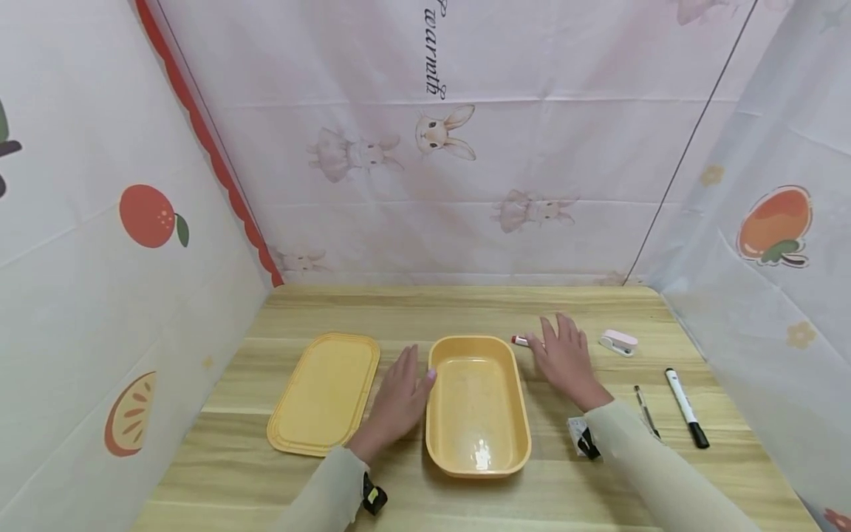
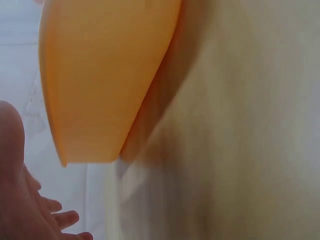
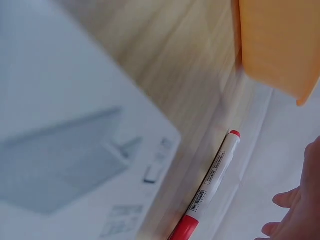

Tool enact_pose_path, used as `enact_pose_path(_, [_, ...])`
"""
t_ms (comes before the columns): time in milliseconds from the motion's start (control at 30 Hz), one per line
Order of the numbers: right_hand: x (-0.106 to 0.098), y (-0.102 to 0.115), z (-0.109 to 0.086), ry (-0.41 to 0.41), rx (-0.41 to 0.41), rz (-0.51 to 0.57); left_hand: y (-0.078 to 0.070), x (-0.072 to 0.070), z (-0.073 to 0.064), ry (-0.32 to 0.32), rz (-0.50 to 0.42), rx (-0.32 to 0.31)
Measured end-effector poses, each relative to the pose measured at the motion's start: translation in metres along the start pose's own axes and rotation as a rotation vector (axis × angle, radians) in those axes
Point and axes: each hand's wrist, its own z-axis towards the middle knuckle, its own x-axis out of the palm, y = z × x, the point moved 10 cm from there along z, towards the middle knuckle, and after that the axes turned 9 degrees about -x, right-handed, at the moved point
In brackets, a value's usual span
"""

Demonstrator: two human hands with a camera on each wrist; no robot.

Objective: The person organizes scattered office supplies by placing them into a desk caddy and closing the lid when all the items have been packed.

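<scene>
A yellow-orange rectangular container [image 1: 474,468] stands on the table, its inside bare. Just left of it is my left hand [image 1: 399,399], fingers straight, thumb at the container's left rim; whether it touches I cannot tell. The container's side wall [image 2: 105,90] fills the upper left wrist view. My right hand [image 1: 565,362] spreads over the table to the container's right, holding nothing visible. Beneath its thumb side lies a white marker with red ends [image 3: 212,175], partly hidden in the head view. A white printed box [image 3: 65,125] looms close in the right wrist view.
A matching yellow lid [image 1: 323,391] lies flat at the left. On the right lie a pink and white stapler [image 1: 619,342], a thin pen [image 1: 645,410] and a white marker with a black cap [image 1: 687,406]. Printed cloth walls [image 1: 399,244] enclose the table.
</scene>
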Motion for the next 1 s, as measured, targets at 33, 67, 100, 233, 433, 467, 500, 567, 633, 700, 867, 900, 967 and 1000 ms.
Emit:
enact_pose_path(33, [-0.001, 0.000, -0.002, -0.004, 0.000, 0.000, -0.001, 0.001, -0.004, -0.001, -0.020, 0.000])
enact_pose_path(67, [-0.002, 0.000, -0.004, -0.004, 0.000, 0.004, -0.002, 0.002, -0.009, -0.006, -0.035, 0.004])
enact_pose_path(100, [-0.003, 0.000, -0.005, -0.002, 0.003, 0.006, -0.003, 0.003, -0.012, -0.007, -0.053, 0.008])
enact_pose_path(233, [-0.006, 0.003, -0.013, 0.006, 0.015, 0.027, -0.005, 0.007, -0.024, -0.010, -0.103, 0.014])
enact_pose_path(433, [-0.009, 0.005, -0.027, -0.008, 0.017, 0.035, -0.004, 0.018, -0.037, 0.048, -0.108, 0.001])
enact_pose_path(467, [-0.010, 0.004, -0.029, -0.016, 0.016, 0.033, -0.004, 0.019, -0.039, 0.053, -0.107, 0.007])
enact_pose_path(500, [-0.011, 0.003, -0.032, -0.023, 0.018, 0.035, -0.005, 0.021, -0.041, 0.055, -0.103, 0.010])
enact_pose_path(567, [-0.012, 0.002, -0.037, -0.031, 0.022, 0.042, -0.005, 0.022, -0.044, 0.053, -0.084, 0.016])
enact_pose_path(633, [-0.012, -0.001, -0.042, -0.034, 0.029, 0.051, -0.006, 0.024, -0.046, 0.044, -0.057, 0.027])
enact_pose_path(700, [-0.013, -0.003, -0.046, -0.036, 0.036, 0.061, -0.006, 0.025, -0.047, 0.034, -0.017, 0.034])
enact_pose_path(867, [-0.019, -0.006, -0.056, -0.058, 0.047, 0.062, -0.006, 0.025, -0.050, 0.022, 0.041, 0.056])
enact_pose_path(900, [-0.020, -0.007, -0.058, -0.059, 0.050, 0.061, -0.006, 0.025, -0.051, 0.023, 0.042, 0.060])
enact_pose_path(967, [-0.022, -0.008, -0.061, -0.052, 0.059, 0.062, -0.006, 0.026, -0.053, 0.033, 0.051, 0.058])
enact_pose_path(1000, [-0.022, -0.009, -0.063, -0.047, 0.064, 0.060, -0.005, 0.027, -0.053, 0.040, 0.053, 0.053])
